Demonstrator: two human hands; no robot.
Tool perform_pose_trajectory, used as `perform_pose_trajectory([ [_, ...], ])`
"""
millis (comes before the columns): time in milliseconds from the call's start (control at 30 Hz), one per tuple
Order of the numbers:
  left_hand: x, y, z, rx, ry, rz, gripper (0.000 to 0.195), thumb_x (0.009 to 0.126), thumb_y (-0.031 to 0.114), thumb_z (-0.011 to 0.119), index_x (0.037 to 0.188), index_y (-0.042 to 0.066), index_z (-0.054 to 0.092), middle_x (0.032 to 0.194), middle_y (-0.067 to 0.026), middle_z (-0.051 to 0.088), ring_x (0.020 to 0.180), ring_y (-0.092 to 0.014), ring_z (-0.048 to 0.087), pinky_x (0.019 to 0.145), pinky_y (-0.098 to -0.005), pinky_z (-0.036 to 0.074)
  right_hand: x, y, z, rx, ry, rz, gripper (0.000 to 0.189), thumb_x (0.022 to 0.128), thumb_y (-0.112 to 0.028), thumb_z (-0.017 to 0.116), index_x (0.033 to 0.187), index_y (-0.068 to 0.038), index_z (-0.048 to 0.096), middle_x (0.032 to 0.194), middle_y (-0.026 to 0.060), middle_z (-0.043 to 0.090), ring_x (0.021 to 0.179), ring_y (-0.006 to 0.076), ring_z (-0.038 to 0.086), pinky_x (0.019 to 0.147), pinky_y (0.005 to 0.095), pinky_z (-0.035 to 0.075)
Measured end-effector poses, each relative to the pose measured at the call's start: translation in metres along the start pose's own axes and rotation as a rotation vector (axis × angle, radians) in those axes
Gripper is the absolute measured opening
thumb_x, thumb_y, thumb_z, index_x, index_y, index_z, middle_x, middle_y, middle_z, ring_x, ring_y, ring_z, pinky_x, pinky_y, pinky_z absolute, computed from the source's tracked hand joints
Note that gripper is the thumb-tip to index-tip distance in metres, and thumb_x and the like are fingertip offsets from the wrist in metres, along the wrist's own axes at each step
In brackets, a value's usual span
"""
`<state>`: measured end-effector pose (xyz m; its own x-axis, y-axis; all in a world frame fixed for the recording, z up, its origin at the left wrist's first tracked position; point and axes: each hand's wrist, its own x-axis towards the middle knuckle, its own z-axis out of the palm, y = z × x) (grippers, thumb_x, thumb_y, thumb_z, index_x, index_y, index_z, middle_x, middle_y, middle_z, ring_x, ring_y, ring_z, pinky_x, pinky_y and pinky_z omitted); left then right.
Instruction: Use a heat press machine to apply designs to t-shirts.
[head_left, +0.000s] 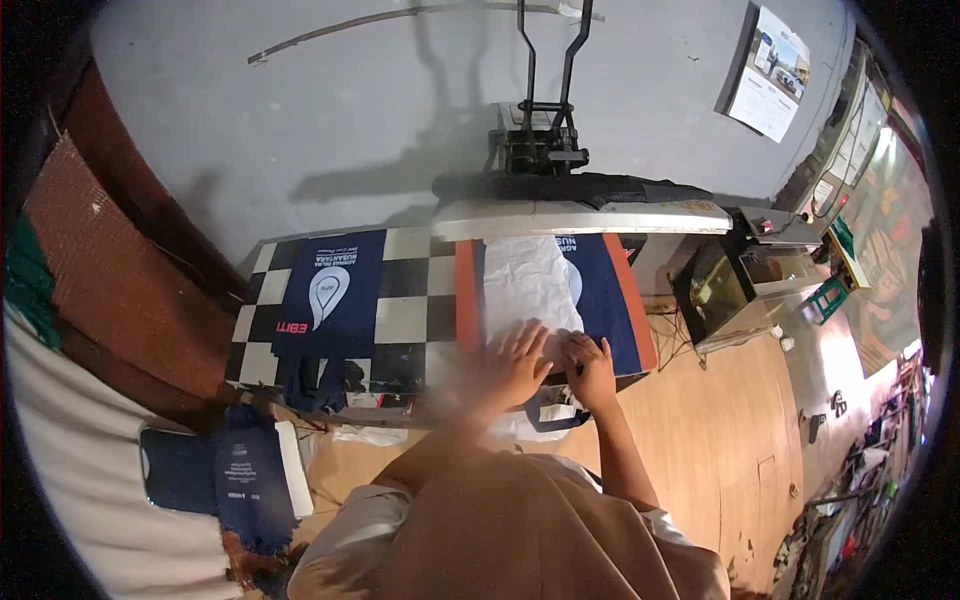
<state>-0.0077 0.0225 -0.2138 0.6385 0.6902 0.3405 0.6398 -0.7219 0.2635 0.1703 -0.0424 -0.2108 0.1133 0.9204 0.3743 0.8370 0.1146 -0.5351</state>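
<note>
A wrinkled white sheet (525, 281) lies over the left part of a navy printed bag (611, 315), on an orange-edged pad beneath a heat press (574, 217). My left hand (520, 361) lies with fingers spread on the sheet's lower part. Close beside it, my right hand (589, 366) rests at the sheet's lower right edge, fingers partly bent; whether it pinches the sheet I cannot tell. The bag's handle hangs below my hands at the front edge. On the checkered table to the left, another navy bag (330, 292) lies flat with a white logo and pink lettering.
The press's raised black lever arms (551, 105) stand against the grey wall. More navy bags (251, 480) lie on a low surface at the lower left. A glass tank (712, 289) stands right of the table, and cables hang near it. A brown curtain hangs at left.
</note>
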Motion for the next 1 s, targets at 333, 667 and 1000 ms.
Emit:
perform_pose_trajectory([
  [333,-0.029,-0.043,-0.013,0.025,0.006,-0.17,0.062,0.095,0.042,0.049,0.146,0.007,0.04,0.155,-0.0084,0.034,0.144,-0.033,0.029,0.118,-0.0505,0.016,0.002,-0.011,-0.001,-0.006,0.026,0.083,0.027,0.084,-0.01,0.06,0.109,-0.015,0.068,0.127,0.007,0.062,0.125,0.0259,0.054,0.112,0.0583,0.026],
  [667,-0.031,-0.038,-0.014,0.233,-0.141,-0.177,0.059,0.094,0.035,0.054,0.144,0.007,0.042,0.153,-0.0106,0.035,0.145,-0.034,0.025,0.117,-0.0565,0.019,0.035,-0.019,0.056,-0.316,-0.02,-0.297,0.056,0.082,-0.022,0.059,0.135,-0.005,0.052,0.144,0.0125,0.049,0.136,0.0321,0.041,0.115,0.0515,0.024],
  [1000,-0.03,-0.031,-0.026,0.03,-0.079,-0.293,0.061,0.096,0.039,0.049,0.15,0.013,0.036,0.159,-0.0001,0.028,0.148,-0.029,0.02,0.116,-0.0619,0.01,0.028,0.007,0.024,-0.279,-0.126,-0.098,0.064,0.096,-0.051,0.045,0.152,-0.023,0.032,0.157,0.0064,0.034,0.143,0.034,0.032,0.116,0.0548,0.02],
])
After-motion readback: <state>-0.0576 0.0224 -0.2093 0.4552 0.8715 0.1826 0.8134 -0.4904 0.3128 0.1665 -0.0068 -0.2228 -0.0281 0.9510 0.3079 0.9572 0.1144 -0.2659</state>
